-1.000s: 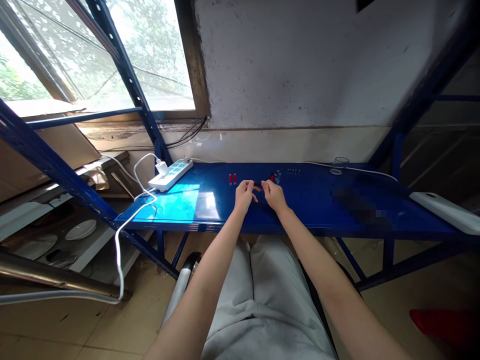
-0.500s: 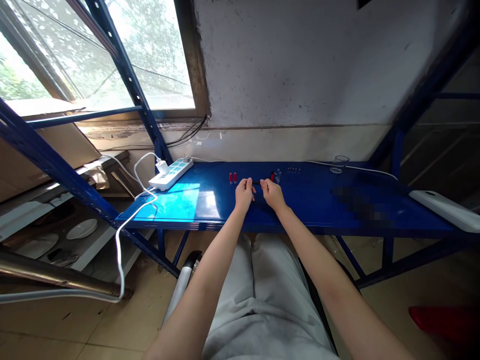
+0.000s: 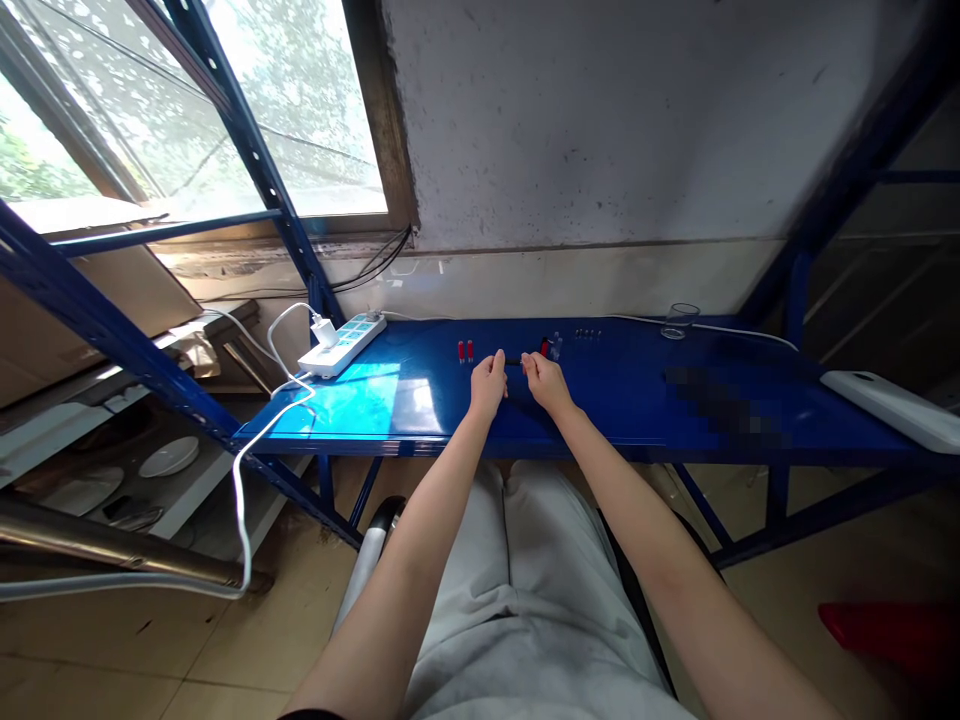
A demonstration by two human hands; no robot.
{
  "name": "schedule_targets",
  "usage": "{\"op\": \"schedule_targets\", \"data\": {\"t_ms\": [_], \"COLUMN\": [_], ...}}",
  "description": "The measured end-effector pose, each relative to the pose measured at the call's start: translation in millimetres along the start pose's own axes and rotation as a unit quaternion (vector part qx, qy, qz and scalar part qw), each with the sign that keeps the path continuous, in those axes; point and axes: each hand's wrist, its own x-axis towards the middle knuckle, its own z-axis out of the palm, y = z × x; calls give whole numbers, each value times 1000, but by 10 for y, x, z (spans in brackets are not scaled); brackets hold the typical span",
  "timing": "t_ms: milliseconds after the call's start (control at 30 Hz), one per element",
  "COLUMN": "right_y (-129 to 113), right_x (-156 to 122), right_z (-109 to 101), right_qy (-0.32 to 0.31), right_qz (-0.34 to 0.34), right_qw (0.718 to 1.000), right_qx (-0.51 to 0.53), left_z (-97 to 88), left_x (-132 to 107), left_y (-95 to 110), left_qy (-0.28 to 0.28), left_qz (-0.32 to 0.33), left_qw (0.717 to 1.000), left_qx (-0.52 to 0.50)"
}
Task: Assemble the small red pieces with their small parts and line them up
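Observation:
My left hand (image 3: 489, 384) is closed in a pinch on one end of a thin dark rod-like piece (image 3: 513, 362) above the blue tabletop. Fingers of my right hand (image 3: 547, 380) are pinched at its other end, so the piece bridges the small gap between my hands. It is too small for me to tell its kind. Two small red-topped pieces (image 3: 466, 351) stand side by side, a little beyond my left hand. Just behind my right hand are another red piece (image 3: 544, 346) and a clear small piece (image 3: 556, 346), both partly hidden.
Several tiny pieces (image 3: 588, 334) lie in a row near the back. A clear glass (image 3: 679, 321) stands at the back right, with a white device (image 3: 896, 408) at the right end. A white power strip (image 3: 343, 345) and its cable occupy the left.
My hands keep their pinch on the dark piece and have barely moved. The view has tilted slightly.

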Motion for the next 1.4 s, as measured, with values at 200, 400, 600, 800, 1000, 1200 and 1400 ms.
{"op": "schedule_targets", "data": {"t_ms": [200,400,600,800,1000,1200,1400], "right_y": [-13,7,-14,-10,1,-16,-18], "right_x": [-2,1,-1,-7,-8,-9,-14], "right_z": [-2,-15,0,13,14,6,14], "right_qy": [-4,9,26,32,36,33,24], "right_qz": [-1,1,-29,-42,-33,-43,-47], "right_qw": [1000,1000,999,999,999,998,998], "right_qx": [5,12,-7,-7,-15,-10,-19], "left_z": [-13,-7,-2,-3,-11,-9,-17], "left_x": [-7,-4,-4,-6,-12,-4,-12], "left_y": [2,1,12,12,36,6,25], "left_qy": [15,15,22,31,25,34,46], "left_qz": [-1,15,19,10,12,14,-3], "left_qw": [1000,1000,999,999,1000,999,999], "left_qx": [4,15,14,13,3,0,-14]}}
